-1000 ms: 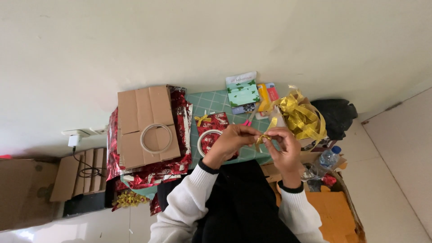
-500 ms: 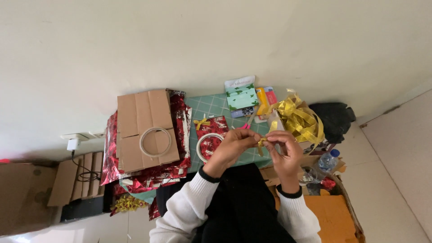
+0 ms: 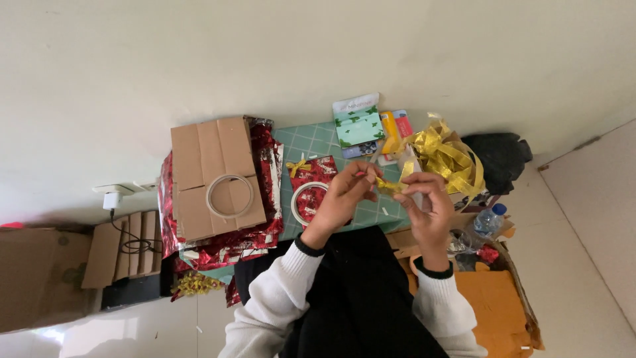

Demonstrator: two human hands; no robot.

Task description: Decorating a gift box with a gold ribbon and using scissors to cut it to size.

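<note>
Flattened cardboard box (image 3: 215,176): lies on the left part of the desk (image 3: 311,140), over red patterned wrapping paper (image 3: 265,149). The paper's full extent is hidden under the cardboard. A ring of tape (image 3: 230,197) rests on the cardboard.

Desk: a green gridded cutting mat covers it. Its near edge is hidden by the person's arms and dark lap.

Heap of gold ribbon (image 3: 450,156): at the right end of the desk, partly masking a dark bag (image 3: 500,156) behind it.

Green and white packet (image 3: 358,122): at the far edge of the desk, with small coloured packs just to its right, too small to make out.

Second tape ring (image 3: 306,199): lies on a small red wrapped parcel (image 3: 315,174); its right side is hidden by the left hand.

Left hand (image 3: 344,195): fingers closed, pinching one end of a short gold ribbon piece (image 3: 391,185).

Right hand (image 3: 427,205): fingers closed on the other end. The ribbon piece is held above the near right part of the desk, between both hands; its shape is hard to make out.

Water bottle (image 3: 489,219): right of the right hand, partly cut off by clutter.
</note>
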